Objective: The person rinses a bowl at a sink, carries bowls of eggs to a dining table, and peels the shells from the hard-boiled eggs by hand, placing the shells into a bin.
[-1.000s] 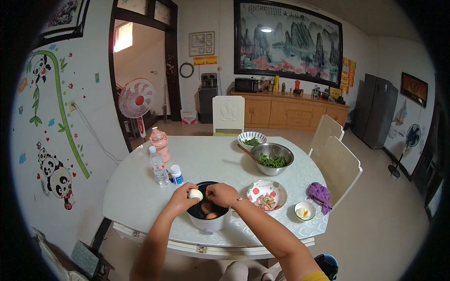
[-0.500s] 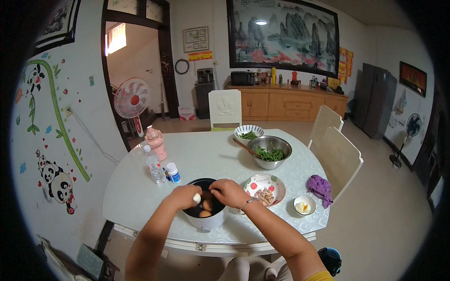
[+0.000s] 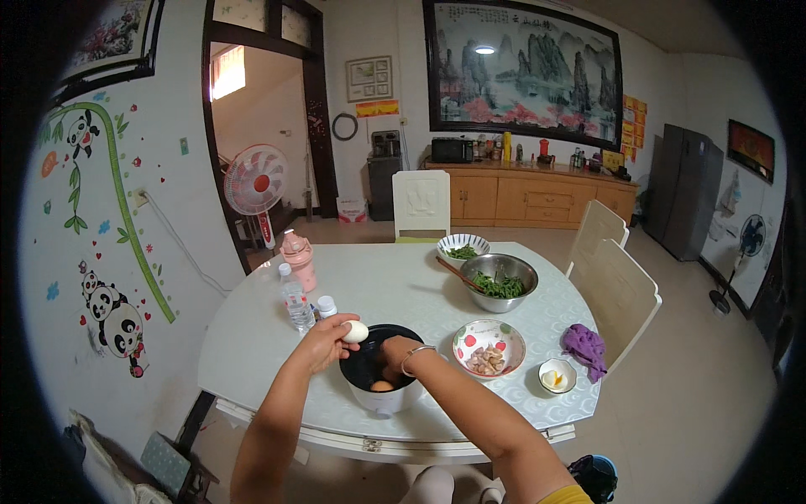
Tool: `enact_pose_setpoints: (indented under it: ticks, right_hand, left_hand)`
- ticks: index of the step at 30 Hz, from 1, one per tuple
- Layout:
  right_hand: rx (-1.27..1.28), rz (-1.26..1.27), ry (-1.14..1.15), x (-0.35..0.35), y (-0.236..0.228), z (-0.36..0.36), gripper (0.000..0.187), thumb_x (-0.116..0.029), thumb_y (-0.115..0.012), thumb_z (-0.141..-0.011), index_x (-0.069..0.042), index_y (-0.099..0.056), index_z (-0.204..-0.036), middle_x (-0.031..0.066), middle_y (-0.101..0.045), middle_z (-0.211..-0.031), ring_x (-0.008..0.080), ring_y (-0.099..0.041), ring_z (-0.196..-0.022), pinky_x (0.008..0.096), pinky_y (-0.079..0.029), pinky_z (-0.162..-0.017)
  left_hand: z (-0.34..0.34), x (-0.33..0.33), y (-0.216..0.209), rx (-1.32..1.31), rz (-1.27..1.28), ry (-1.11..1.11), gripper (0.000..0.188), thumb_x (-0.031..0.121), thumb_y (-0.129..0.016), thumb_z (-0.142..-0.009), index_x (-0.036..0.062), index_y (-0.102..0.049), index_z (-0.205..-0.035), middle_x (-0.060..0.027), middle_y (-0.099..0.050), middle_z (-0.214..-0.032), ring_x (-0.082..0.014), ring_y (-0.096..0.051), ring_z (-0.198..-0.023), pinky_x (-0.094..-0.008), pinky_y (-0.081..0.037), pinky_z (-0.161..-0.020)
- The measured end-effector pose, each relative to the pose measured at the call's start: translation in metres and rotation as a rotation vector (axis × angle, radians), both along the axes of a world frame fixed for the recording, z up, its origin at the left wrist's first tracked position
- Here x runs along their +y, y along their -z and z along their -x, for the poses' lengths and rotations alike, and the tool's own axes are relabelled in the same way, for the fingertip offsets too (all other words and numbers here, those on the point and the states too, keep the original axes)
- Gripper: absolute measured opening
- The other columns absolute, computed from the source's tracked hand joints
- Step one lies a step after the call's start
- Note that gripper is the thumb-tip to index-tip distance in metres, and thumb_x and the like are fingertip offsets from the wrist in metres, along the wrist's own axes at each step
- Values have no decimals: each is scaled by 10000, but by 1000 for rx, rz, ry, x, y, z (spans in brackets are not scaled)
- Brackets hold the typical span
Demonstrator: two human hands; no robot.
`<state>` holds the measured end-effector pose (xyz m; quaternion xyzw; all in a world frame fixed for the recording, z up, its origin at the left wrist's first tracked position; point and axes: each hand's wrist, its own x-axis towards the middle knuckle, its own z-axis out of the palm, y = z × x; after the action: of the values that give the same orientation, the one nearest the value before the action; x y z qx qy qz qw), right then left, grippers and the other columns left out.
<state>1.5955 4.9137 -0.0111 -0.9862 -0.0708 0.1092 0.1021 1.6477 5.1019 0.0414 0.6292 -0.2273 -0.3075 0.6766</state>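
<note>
Between the fingers of my left hand is a white, smooth peeled egg, held at the left rim of a pot. The pot is pale outside with a black inside, and stands at the near side of the table. My right hand reaches down into it, its fingertips hidden. A brown egg shows in the pot below that hand. To the right lies a bowl with a fruit pattern, holding pinkish pieces. A small bowl farther right contains egg white and yolk.
A steel bowl of greens with chopsticks and a striped bowl stand farther back. On the left are a clear bottle, a white-capped bottle and a pink flask. A purple cloth lies at the right edge.
My left hand has lifted the peeled egg up and turned it into view at the pot's rim. My right hand has moved deeper into the pot. The view has shifted slightly.
</note>
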Motion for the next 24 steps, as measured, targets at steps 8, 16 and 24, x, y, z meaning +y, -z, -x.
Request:
enact_pose_setpoints:
  ticks: [8, 16, 24]
  right_hand:
    - [-145, -163, -26, 6, -23, 27, 246, -285, -602, -759, -82, -687, -869, 148, -662, -881, 316, -632, -833, 411, -487, -747]
    - [-50, -96, 148, 19, -4, 14, 308, -259, -640, -741, -29, -681, -942, 176, -641, -1038, 306, -627, -955, 355, -492, -838]
    - [3, -38, 184, 14, 3, 10, 348, -306, -610, -761, -26, -658, -962, 180, -648, -995, 321, -625, -926, 368, -489, -824]
  left_hand:
    - [-3, 2, 11, 42, 136, -13, 361, 66, -544, -842, 33, -491, -1197, -108, -606, -953, -148, -612, -689, -218, -472, -514]
    - [2, -14, 9, -161, -183, -108, 288, 244, -587, -854, 42, -558, -1057, -57, -619, -783, -81, -544, -541, -172, -349, -390]
    - [3, -7, 9, 212, 3, 30, 352, 351, -446, -930, 27, -535, -1036, -119, -613, -757, -107, -508, -505, -189, -311, -361]
